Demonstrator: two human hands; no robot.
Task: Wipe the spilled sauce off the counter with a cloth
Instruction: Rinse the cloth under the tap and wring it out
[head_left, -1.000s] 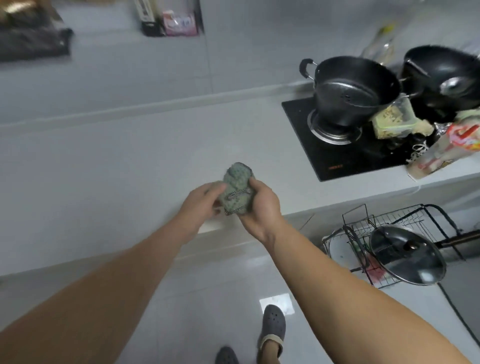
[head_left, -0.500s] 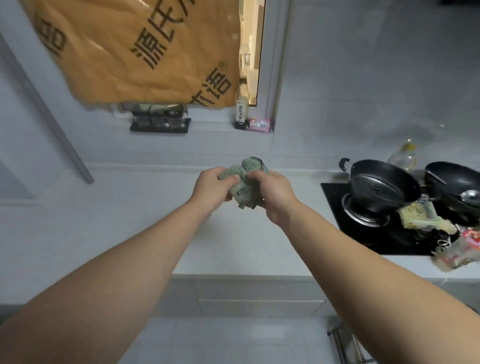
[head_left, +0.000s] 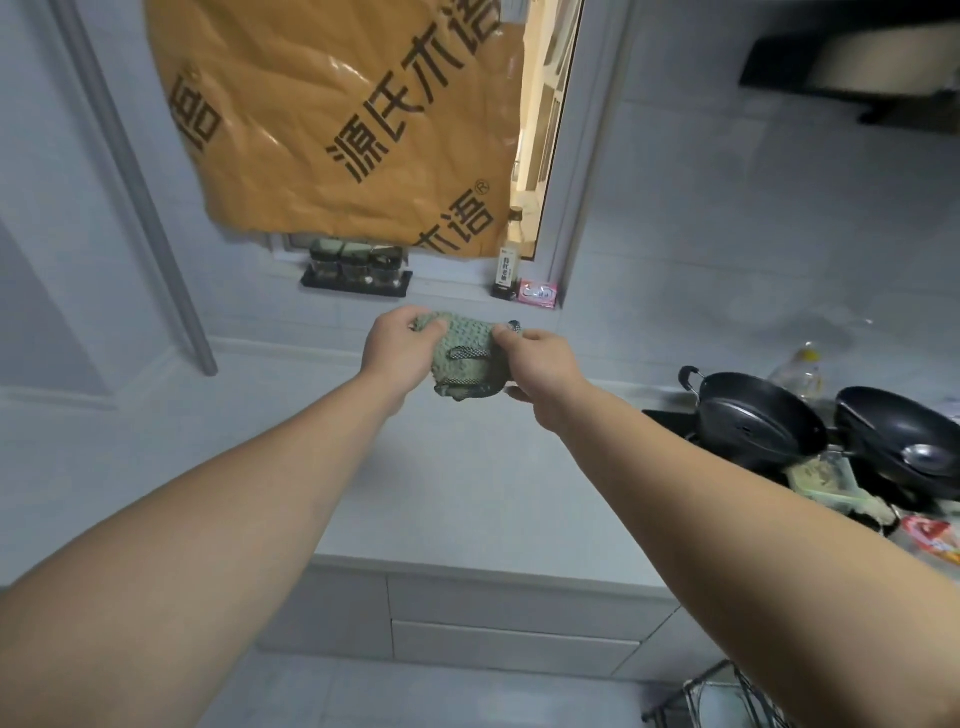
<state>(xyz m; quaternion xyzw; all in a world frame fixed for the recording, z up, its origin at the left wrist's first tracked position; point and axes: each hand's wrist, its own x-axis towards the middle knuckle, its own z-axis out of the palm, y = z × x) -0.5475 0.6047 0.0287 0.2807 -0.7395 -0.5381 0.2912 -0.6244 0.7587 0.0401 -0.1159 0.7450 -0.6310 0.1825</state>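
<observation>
Standing at the counter (head_left: 467, 493), the person holds a green cloth (head_left: 467, 358) up in the air with both hands, above the pale worktop and not touching it. The left hand (head_left: 397, 353) pinches the left upper edge of the cloth, with the thumb and fingers curled on it. The right hand (head_left: 540, 364) grips the right side, fingers closed around the fabric from above and from below. The cloth is bunched and hangs between the two hands; it has a bumpy texture and a darker strip across the middle. No sauce can be made out on the part of the counter that is in view.

On the right stands a black stove (head_left: 670, 418) with a black pot (head_left: 758, 426) on it, and a black pan (head_left: 904, 441) just beside the pot. A clear plastic bottle (head_left: 797, 371) with a yellow cap stands behind them near the wall. In front of the pot lie some food packets (head_left: 826, 480).

Behind the hands, on the window sill (head_left: 447, 291), there is a black rack of small jars (head_left: 356, 267), a small bottle (head_left: 508, 260) and a pink packet (head_left: 538, 293). An orange sheet (head_left: 332, 114) with large dark characters covers most of the window. Below the counter the white drawers (head_left: 514, 639) are closed.
</observation>
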